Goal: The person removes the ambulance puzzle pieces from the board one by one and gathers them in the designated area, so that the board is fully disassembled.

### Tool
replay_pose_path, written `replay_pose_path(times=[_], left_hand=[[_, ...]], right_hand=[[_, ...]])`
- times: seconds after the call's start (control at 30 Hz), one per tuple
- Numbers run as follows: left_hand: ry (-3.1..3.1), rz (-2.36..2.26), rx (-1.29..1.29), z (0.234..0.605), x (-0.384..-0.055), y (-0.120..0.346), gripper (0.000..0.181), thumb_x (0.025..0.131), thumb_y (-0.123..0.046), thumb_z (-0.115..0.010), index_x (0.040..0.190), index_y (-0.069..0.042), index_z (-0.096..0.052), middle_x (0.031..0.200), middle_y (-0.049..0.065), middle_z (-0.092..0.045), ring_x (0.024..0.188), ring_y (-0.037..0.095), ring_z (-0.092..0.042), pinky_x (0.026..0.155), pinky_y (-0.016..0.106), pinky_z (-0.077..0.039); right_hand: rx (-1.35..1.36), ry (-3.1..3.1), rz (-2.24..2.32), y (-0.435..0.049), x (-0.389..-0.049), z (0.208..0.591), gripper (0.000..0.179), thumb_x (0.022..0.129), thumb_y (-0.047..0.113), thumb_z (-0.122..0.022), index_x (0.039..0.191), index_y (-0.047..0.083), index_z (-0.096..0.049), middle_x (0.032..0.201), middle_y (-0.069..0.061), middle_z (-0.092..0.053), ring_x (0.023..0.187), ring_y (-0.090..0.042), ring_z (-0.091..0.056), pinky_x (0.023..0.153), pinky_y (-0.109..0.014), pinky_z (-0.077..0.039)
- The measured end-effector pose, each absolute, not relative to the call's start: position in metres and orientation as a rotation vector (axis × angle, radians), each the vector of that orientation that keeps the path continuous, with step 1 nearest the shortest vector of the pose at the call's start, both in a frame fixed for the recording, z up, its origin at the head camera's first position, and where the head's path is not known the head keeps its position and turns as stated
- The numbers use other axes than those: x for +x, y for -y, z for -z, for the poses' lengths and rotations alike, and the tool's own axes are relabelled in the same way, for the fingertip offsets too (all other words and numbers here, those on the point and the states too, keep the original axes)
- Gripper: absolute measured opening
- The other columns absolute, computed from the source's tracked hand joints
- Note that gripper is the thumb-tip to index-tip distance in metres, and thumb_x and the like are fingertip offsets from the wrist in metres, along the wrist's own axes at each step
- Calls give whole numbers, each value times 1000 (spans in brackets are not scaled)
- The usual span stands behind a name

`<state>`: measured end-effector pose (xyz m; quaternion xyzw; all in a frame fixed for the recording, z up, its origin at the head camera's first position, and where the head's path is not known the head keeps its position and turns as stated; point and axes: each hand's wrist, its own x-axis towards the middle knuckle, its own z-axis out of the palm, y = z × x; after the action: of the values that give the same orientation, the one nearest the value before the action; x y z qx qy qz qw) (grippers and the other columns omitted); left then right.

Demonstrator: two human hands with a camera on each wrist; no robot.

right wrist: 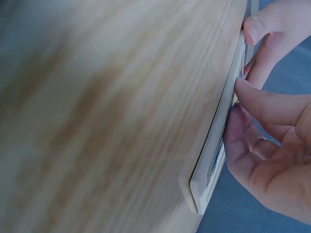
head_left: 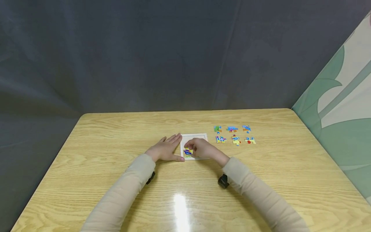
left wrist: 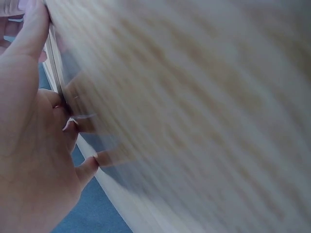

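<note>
A white puzzle frame (head_left: 194, 134) lies on the table between the two hands. My left hand (head_left: 166, 149) rests beside it with fingers spread and straight, touching its left edge; the thumb (head_left: 179, 158) reaches its near left corner. Over the frame, my right hand (head_left: 200, 148) curls its thumb and fingers around a colourful puzzle piece (head_left: 188, 152) in the near left corner. In the right wrist view, the right hand (right wrist: 272, 141) has its thumb and fingertips close together at the frame's edge (right wrist: 206, 170); the piece is mostly hidden there.
Several loose puzzle pieces lie in two rows right of the frame, among them a green one (head_left: 217, 129), a blue one (head_left: 246, 128) and a yellow one (head_left: 236, 140). A dark curtain (head_left: 174, 58) hangs behind the wooden table (head_left: 101, 138); a patterned wall (head_left: 342, 106) stands right.
</note>
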<state>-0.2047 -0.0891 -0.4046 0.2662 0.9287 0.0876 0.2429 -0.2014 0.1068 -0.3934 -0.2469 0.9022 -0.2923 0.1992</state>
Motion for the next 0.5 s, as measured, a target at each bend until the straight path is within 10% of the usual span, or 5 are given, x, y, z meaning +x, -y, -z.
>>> replay_pose_path(times=[0.5], left_hand=[[-2548,-230,740,404,-205,88,96,90,-61,-51,155,-10,-2,163,3,5,151,22,-1,123,50,-5]], right_hand=[[-677,-2475,881,-106,-207,397,38,73,-19,-62,106,-1,-59,81,-4,-49,68,-10,-44,60,-17,-38]])
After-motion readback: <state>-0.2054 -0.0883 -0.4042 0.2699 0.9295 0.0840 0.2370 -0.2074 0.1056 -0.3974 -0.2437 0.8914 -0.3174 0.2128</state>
